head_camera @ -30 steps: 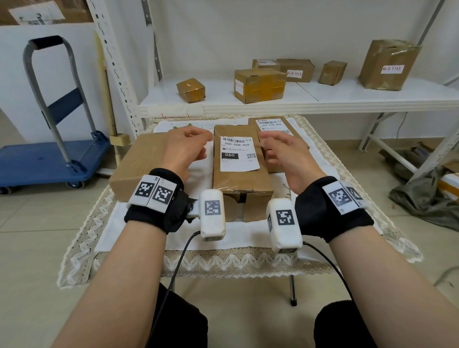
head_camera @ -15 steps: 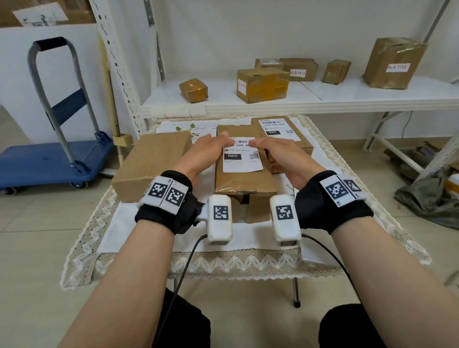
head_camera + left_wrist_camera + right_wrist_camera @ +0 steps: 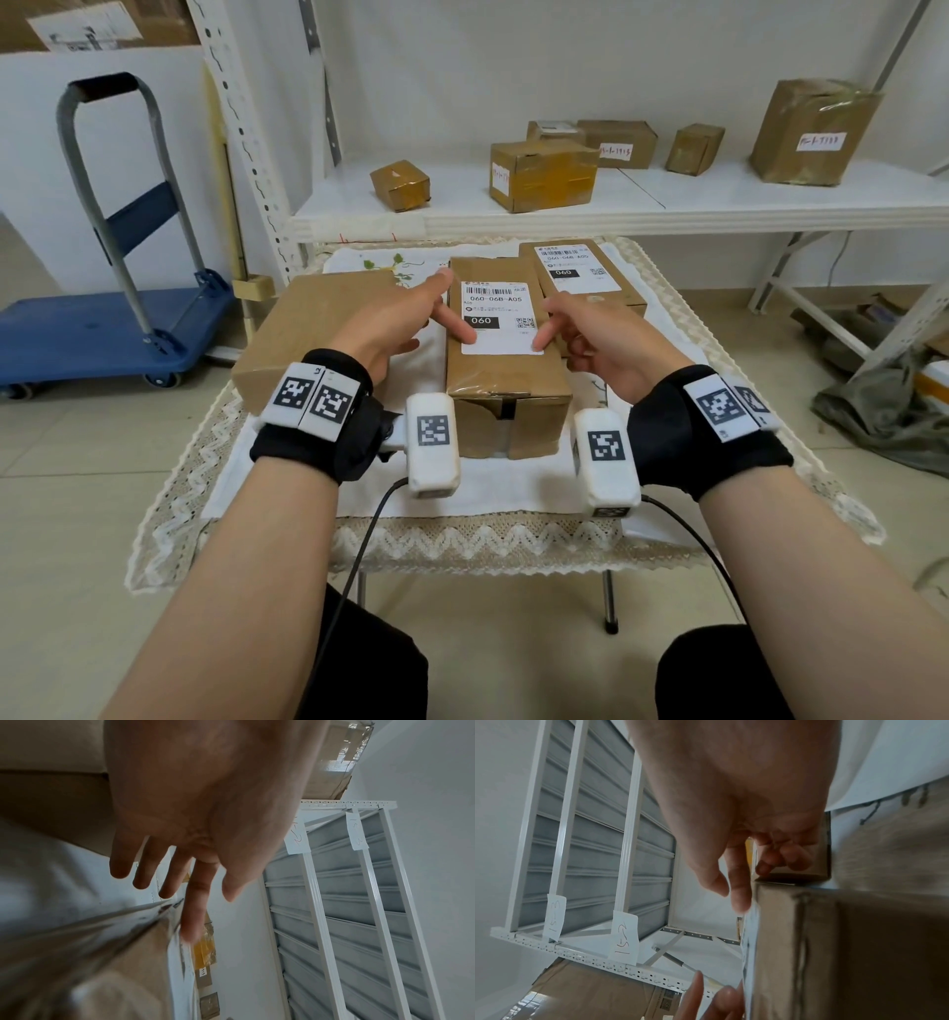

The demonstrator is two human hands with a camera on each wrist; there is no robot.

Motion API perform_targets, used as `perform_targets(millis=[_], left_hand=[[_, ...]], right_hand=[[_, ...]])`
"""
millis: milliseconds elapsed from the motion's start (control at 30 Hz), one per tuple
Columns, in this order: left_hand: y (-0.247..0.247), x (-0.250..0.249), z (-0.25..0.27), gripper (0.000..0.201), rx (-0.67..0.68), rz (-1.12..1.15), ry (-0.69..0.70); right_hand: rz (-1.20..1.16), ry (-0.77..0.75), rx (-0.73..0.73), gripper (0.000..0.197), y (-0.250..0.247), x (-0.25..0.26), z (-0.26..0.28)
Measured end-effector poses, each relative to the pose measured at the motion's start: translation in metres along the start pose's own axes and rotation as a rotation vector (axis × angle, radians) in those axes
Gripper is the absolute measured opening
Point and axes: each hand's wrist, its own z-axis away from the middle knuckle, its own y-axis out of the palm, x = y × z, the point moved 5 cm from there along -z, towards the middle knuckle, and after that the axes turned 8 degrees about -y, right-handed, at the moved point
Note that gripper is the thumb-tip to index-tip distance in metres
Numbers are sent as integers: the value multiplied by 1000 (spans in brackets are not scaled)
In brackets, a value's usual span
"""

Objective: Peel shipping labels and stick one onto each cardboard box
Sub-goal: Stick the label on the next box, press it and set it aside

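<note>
Three cardboard boxes sit on a lace-edged table (image 3: 246, 539). The middle box (image 3: 506, 380) runs lengthwise away from the viewer, and its shipping label (image 3: 500, 321) sits the same way, barcode at the far end. The left hand (image 3: 390, 329) and right hand (image 3: 606, 344) each press an extended index finger on the label's near corners; neither grips anything. The far right box (image 3: 611, 293) also carries a label (image 3: 570, 267), partly hidden by the right hand. The left box (image 3: 308, 329) shows a plain top. Both wrist views are blurred.
</note>
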Motion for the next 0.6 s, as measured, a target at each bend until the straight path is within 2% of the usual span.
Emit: perform_targets(millis=[133,267,333,433,533,600], left_hand=[[3,1,-1,30,-50,74,-13],[13,-1,7,17,39,59,-51],[12,-1,11,23,72,33,-80],[7,-1,18,32,92,121,-112],[1,-1,22,57,126,225,-111],[-4,-1,24,68,130,263,-88]], right_hand=[[2,4,0,15,1,-3,-1],[-77,87,44,11,1,-3,3],[-151,118,62,8,0,-2,5],[-187,82,87,8,1,-2,7],[-213,62,109,9,5,2,12],[-222,52,115,19,6,3,13]])
